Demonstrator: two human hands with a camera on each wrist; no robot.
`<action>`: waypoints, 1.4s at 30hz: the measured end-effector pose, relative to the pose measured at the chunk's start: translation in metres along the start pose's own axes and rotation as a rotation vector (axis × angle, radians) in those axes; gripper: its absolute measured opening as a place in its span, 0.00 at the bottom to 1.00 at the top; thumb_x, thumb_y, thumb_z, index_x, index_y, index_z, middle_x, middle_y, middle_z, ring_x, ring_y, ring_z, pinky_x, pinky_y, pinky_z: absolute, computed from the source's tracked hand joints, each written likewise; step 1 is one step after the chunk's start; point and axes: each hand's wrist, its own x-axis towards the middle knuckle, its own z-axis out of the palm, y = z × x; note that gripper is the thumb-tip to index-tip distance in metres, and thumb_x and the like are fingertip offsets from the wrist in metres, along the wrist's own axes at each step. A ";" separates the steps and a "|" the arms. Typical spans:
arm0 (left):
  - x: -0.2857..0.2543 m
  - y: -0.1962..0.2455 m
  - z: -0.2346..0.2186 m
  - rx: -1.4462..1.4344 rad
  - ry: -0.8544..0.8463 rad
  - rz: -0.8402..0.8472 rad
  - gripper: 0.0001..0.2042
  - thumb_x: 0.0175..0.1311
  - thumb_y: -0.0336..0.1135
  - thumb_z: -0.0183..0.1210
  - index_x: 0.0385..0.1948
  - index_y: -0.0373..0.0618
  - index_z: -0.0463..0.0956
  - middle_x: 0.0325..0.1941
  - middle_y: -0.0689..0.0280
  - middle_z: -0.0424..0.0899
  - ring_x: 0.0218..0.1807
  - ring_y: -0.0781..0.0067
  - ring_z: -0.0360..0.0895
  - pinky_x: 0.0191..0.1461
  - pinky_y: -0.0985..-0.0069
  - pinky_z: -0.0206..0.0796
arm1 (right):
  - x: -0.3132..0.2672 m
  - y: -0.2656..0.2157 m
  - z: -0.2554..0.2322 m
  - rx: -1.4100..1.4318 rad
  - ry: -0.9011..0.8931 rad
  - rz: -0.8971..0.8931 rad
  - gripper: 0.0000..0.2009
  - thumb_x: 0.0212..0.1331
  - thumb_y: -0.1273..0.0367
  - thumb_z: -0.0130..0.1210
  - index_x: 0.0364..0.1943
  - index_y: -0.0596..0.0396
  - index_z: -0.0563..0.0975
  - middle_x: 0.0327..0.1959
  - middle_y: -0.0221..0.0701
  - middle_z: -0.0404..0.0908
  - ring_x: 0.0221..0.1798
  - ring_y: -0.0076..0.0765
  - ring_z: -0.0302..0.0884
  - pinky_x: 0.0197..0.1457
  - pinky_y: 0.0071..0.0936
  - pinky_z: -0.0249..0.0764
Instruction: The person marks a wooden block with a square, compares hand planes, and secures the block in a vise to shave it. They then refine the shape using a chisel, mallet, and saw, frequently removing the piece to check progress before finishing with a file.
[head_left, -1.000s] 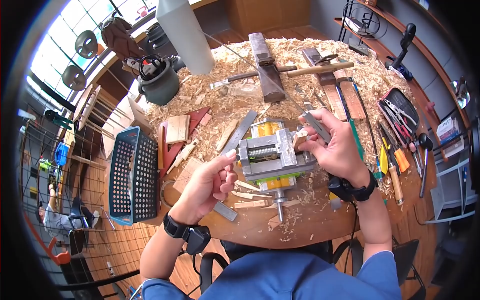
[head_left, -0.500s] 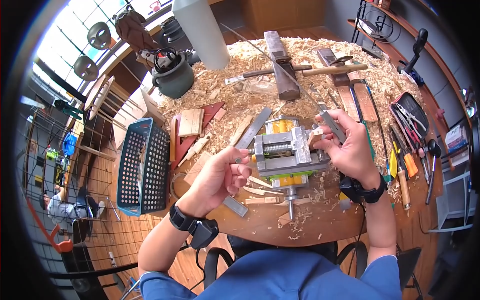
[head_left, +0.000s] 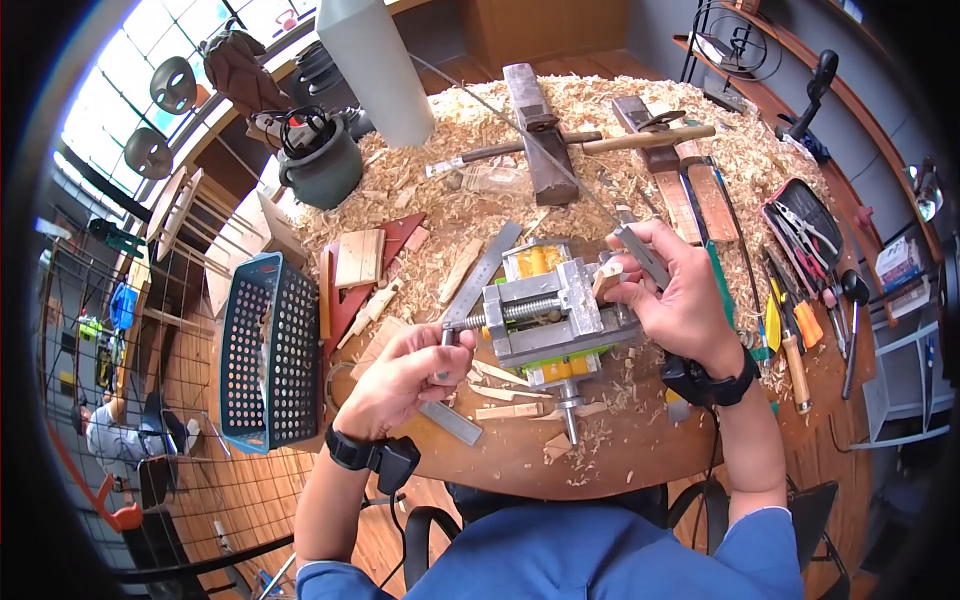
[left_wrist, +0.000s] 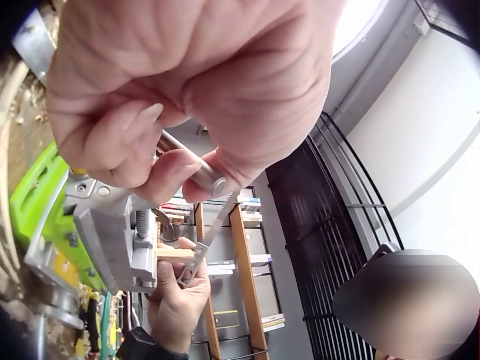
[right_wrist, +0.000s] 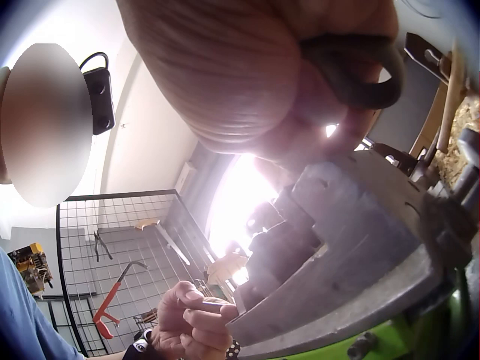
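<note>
Near the middle of the table (head_left: 510,468), the right hand (head_left: 685,305) partly covers the grey vise (head_left: 550,343), its fingers pinching a small wooden piece (head_left: 604,282) at the vise's right side together with the metal handle (head_left: 642,258) of a long blade, a grip lost to palm and glare in the right wrist view. Only the left wrist view shows what seem to be teeth on that blade, and the turning bar's (left_wrist: 204,175) rounded end pinched by the left hand (head_left: 410,375). Far off, the blade crosses before a wooden plane (head_left: 536,125), and the top edge cuts off a white container (head_left: 375,85).
</note>
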 end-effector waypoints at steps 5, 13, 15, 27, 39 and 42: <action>0.001 -0.016 0.000 0.149 0.074 0.122 0.09 0.72 0.34 0.57 0.46 0.40 0.79 0.27 0.76 0.71 0.26 0.87 0.61 0.25 0.84 0.50 | 0.002 -0.002 -0.001 -0.093 -0.015 -0.060 0.22 0.58 0.83 0.69 0.57 0.59 0.81 0.38 0.33 0.90 0.43 0.26 0.91 0.48 0.28 0.87; -0.009 -0.008 0.001 0.389 0.098 0.153 0.17 0.78 0.41 0.54 0.54 0.37 0.81 0.27 0.73 0.79 0.28 0.86 0.65 0.32 0.82 0.56 | -0.027 -0.026 -0.005 -0.049 0.144 -0.032 0.27 0.64 0.74 0.72 0.67 0.63 0.77 0.38 0.32 0.91 0.37 0.22 0.88 0.39 0.23 0.82; -0.011 -0.008 -0.011 0.438 0.116 0.183 0.21 0.79 0.39 0.53 0.62 0.32 0.80 0.29 0.69 0.84 0.27 0.86 0.66 0.32 0.82 0.57 | -0.046 -0.040 -0.010 -0.007 0.150 0.030 0.27 0.66 0.73 0.71 0.68 0.63 0.76 0.37 0.29 0.89 0.35 0.20 0.86 0.39 0.22 0.81; -0.003 0.011 0.058 1.379 0.525 1.041 0.13 0.60 0.30 0.73 0.47 0.40 0.87 0.51 0.54 0.89 0.54 0.49 0.83 0.61 0.58 0.72 | -0.110 -0.060 0.010 0.645 -0.051 0.378 0.30 0.83 0.69 0.44 0.84 0.67 0.56 0.33 0.29 0.80 0.27 0.17 0.72 0.37 0.19 0.78; 0.080 0.017 0.104 1.186 0.333 1.026 0.10 0.56 0.33 0.78 0.38 0.43 0.90 0.36 0.61 0.93 0.38 0.63 0.87 0.47 0.66 0.77 | -0.109 -0.063 0.007 0.560 -0.080 0.386 0.29 0.84 0.69 0.43 0.84 0.66 0.56 0.30 0.30 0.83 0.27 0.19 0.80 0.39 0.20 0.81; 0.080 0.017 0.107 1.135 0.334 1.006 0.08 0.56 0.30 0.77 0.36 0.43 0.90 0.34 0.63 0.93 0.36 0.67 0.86 0.43 0.69 0.77 | -0.110 -0.066 0.010 0.510 -0.053 0.373 0.29 0.84 0.69 0.44 0.83 0.66 0.57 0.28 0.29 0.82 0.26 0.19 0.80 0.36 0.19 0.78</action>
